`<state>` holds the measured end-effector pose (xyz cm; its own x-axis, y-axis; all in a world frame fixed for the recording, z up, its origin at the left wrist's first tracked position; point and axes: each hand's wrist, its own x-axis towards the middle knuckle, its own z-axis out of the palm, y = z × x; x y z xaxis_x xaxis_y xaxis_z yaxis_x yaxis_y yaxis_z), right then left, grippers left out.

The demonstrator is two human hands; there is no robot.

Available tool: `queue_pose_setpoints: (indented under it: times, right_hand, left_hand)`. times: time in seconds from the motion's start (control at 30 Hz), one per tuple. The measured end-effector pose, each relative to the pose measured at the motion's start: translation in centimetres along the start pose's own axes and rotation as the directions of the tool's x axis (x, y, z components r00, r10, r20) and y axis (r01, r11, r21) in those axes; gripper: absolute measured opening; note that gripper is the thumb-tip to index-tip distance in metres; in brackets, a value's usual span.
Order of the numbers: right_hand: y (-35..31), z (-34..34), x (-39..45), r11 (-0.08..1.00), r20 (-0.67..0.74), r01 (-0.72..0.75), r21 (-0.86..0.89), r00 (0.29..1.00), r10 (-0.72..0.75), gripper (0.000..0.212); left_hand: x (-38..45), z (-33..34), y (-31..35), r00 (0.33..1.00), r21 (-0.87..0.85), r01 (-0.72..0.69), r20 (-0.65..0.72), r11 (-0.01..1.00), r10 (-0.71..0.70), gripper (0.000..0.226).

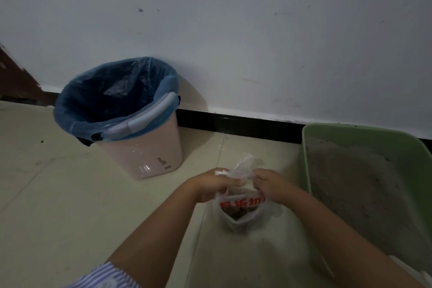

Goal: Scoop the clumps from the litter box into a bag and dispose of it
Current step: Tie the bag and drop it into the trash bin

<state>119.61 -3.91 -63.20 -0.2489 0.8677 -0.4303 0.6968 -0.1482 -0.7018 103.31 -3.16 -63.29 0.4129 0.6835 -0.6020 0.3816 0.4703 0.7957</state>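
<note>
Thin translucent plastic bag with red printing hangs just above the floor tiles, beside the green plastic litter box. Left hand and right hand both pinch its gathered top. Soft, slippery film, bottom-weighted with dark clumps; best held at the neck. Red characters partly hidden, unreadable. Pink blue-lined bin nearby.

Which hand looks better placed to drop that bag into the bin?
Probably the left hand: it already grips the white plastic bag, and the pink bin with blue liner stands on its side.
</note>
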Motion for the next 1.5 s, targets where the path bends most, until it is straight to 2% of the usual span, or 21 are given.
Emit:
queue_pose_setpoints:
  times: [0.07, 0.17, 0.23, 0.3, 0.4, 0.5, 0.6, 0.63, 0.7, 0.8, 0.87, 0.9, 0.97, 1.03, 1.07, 1.13, 1.23, 1.33, 1.4, 1.47, 1.5]
  right_hand:
    - [0.7, 0.4, -0.2, 0.997, 0.055, 0.027, -0.075, 0.998, -0.023, 0.028]
    - [1.6, 1.3, -0.2, 0.993, 0.126, 0.064, -0.095, 0.991, -0.051, 0.028]
    - [1.5, 1.5, -0.3, 0.991, 0.174, 0.077, -0.108, 0.983, -0.057, 0.027]
    - [1.5, 1.3, -0.2, 0.993, 0.202, 0.070, -0.093, 0.978, -0.050, 0.027]
    - [1.6, 0.6, -0.1, 0.999, 0.215, 0.013, -0.041, 0.977, -0.004, 0.025]
    - [1.5, 0.0, 0.1, 0.996, 0.168, -0.066, 0.061, 0.984, 0.055, 0.030]
    - [1.2, -0.3, 0.5, 0.986, 0.075, -0.093, 0.139, 0.994, 0.084, 0.020]
    - [1.2, -0.3, 0.6, 0.978, 0.041, -0.099, 0.184, 0.995, 0.093, 0.019]
    - [1.3, -0.7, 0.9, 0.965, -0.021, -0.090, 0.246, 0.995, 0.098, 0.029]
    - [1.0, -1.7, 0.7, 0.958, -0.070, -0.026, 0.286, 0.996, 0.048, 0.026]
    - [0.5, -2.1, 0.2, 0.937, -0.048, 0.023, 0.349, 0.999, -0.006, 0.022]
    - [0.2, -2.1, 0.0, 0.930, -0.036, 0.047, 0.364, 0.999, -0.037, 0.021]
    - [-0.2, -2.0, -0.2, 0.931, -0.019, 0.072, 0.357, 0.997, -0.070, 0.018]
    - [-0.4, -1.7, -0.2, 0.940, -0.021, 0.038, 0.338, 0.999, -0.033, 0.022]
    - [-0.4, -1.6, -0.1, 0.945, -0.030, 0.005, 0.327, 1.000, 0.005, 0.028]
    - [-0.3, -1.4, 0.2, 0.920, -0.064, -0.057, 0.388, 0.994, 0.088, 0.031]
    - [0.1, -1.5, 0.6, 0.816, -0.110, -0.081, 0.572, 0.979, 0.175, 0.029]
    - [0.3, -1.8, 0.6, 0.761, -0.138, -0.001, 0.649, 0.983, 0.119, 0.031]
    - [0.4, -2.0, 0.4, 0.791, -0.157, 0.040, 0.610, 0.985, 0.071, 0.030]
    - [0.6, -2.2, 0.5, 0.796, -0.188, 0.068, 0.601, 0.980, 0.058, 0.031]
    - [0.6, -2.3, 0.7, 0.760, -0.200, 0.082, 0.645, 0.978, 0.064, 0.030]
  left_hand:
    - [0.2, 0.1, -0.9, 0.998, 0.019, -0.059, 0.032, 0.998, 0.059, 0.032]
    - [0.9, 0.4, -0.8, 0.984, -0.091, -0.076, -0.165, 0.993, 0.060, 0.041]
    - [1.6, 0.2, -0.7, 0.968, -0.076, -0.085, -0.242, 0.994, 0.064, 0.046]
    - [1.7, 0.1, -0.4, 0.963, -0.073, -0.139, -0.241, 0.988, 0.118, 0.050]
    - [1.2, -0.1, 0.1, 0.986, -0.238, -0.159, -0.095, 0.958, 0.140, 0.052]
    - [1.0, -0.7, 0.1, 0.989, -0.071, -0.139, 0.048, 0.988, 0.142, 0.058]
    - [0.5, -0.7, 0.6, 0.982, 0.115, -0.153, 0.129, 0.981, 0.138, 0.038]
    - [0.4, -0.6, 0.7, 0.982, 0.157, -0.169, 0.112, 0.973, 0.152, 0.030]
    - [0.6, -0.4, 0.9, 0.977, 0.233, -0.199, -0.032, 0.952, 0.212, 0.023]
    - [1.1, 0.0, 1.0, 0.882, 0.444, -0.220, -0.289, 0.869, 0.371, 0.032]
    - [1.2, 0.2, 1.2, 0.763, 0.619, -0.150, -0.424, 0.771, 0.488, 0.034]
    - [1.2, 0.2, 1.3, 0.689, 0.648, -0.133, -0.484, 0.750, 0.540, 0.034]
    - [1.4, 0.2, 1.4, 0.552, 0.617, -0.172, -0.585, 0.768, 0.594, 0.039]
    - [1.6, 0.3, 1.7, 0.481, 0.506, -0.271, -0.666, 0.819, 0.570, 0.042]
    - [1.6, 0.3, 1.9, 0.496, 0.422, -0.318, -0.689, 0.849, 0.528, 0.040]
    - [1.6, 0.4, 2.3, 0.587, 0.287, -0.369, -0.666, 0.884, 0.461, 0.035]
    - [1.4, 0.4, 2.6, 0.663, 0.355, -0.363, -0.551, 0.862, 0.506, 0.031]
    - [0.9, 0.6, 2.6, 0.652, 0.457, -0.375, -0.488, 0.806, 0.580, 0.028]
    - [0.8, 0.6, 2.6, 0.623, 0.506, -0.366, -0.491, 0.781, 0.609, 0.018]
    - [0.8, 0.4, 2.3, 0.606, 0.575, -0.331, -0.478, 0.748, 0.636, 0.007]
    - [0.9, 0.2, 2.2, 0.604, 0.632, -0.292, -0.461, 0.718, 0.650, 0.004]
